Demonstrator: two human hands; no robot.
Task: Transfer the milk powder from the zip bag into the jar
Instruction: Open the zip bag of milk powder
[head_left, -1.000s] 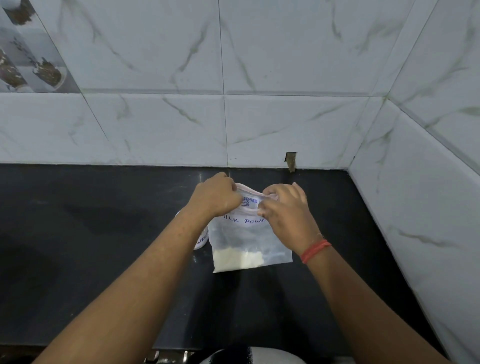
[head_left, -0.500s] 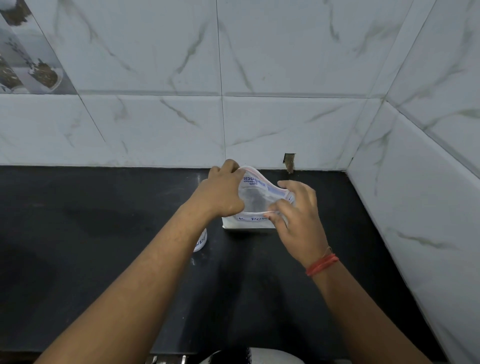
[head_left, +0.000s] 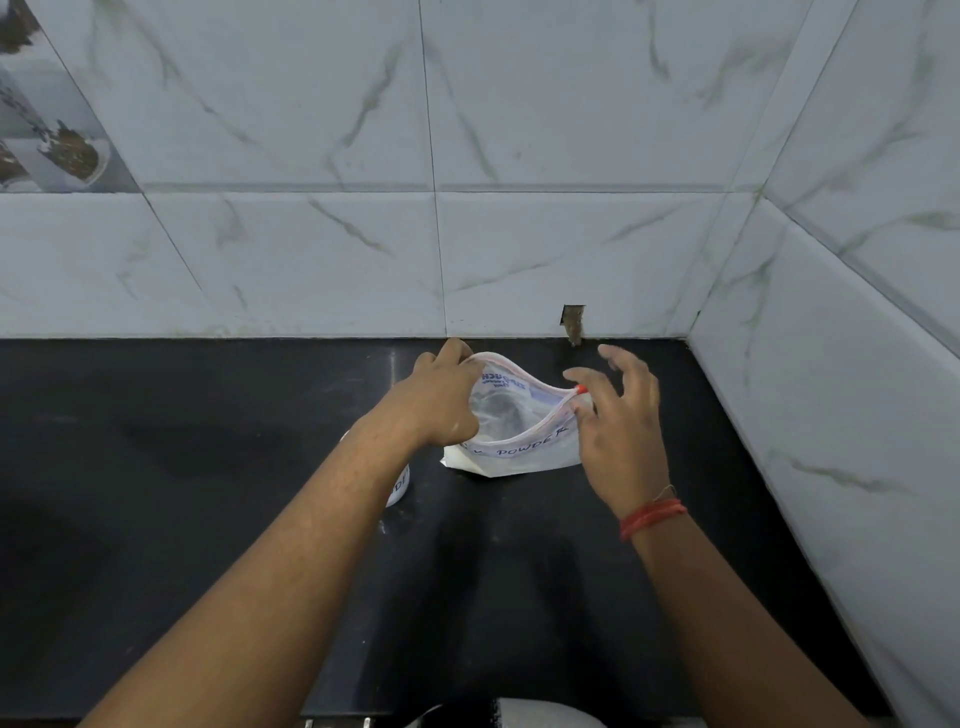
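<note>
Your left hand (head_left: 441, 402) pinches the left end of the zip bag (head_left: 519, 421), its fingers closed on the rim of the mouth. Your right hand (head_left: 621, 415) sits at the bag's right end with the fingers (head_left: 618, 358) spread loose; the thumb looks to touch the zip strip near its red end tab (head_left: 582, 388), but you have no real grip there. The bag rests on the black table (head_left: 208, 493), mouth gaping and tilted toward you, with the pale powder gathered low along the bottom left corner. The jar (head_left: 400, 483) stands just beside the bag, mostly hidden under your left forearm, so you cannot tell whether it is open.

Watch these points, as judgements only:
- With one end held and the other free, the mouth may sag or fold when you lift, and powder could slide out over the table.
- Your left forearm crosses right above the jar; a quick swing might knock it over.
- A wide, floppy mouth pours broadly. Pinch it into a spout, or powder may miss the jar's opening.
- Fine powder clings to plastic, so some will likely stay in the corners unless tapped down.

Handwritten blue lettering on the bag's front reads "POWDER", the word before it partly covered. Blue print near the zip appears to say "ZIP POUCH"; smaller lines beneath are illegible. The jar shows a few blue letters, too little to read.
</note>
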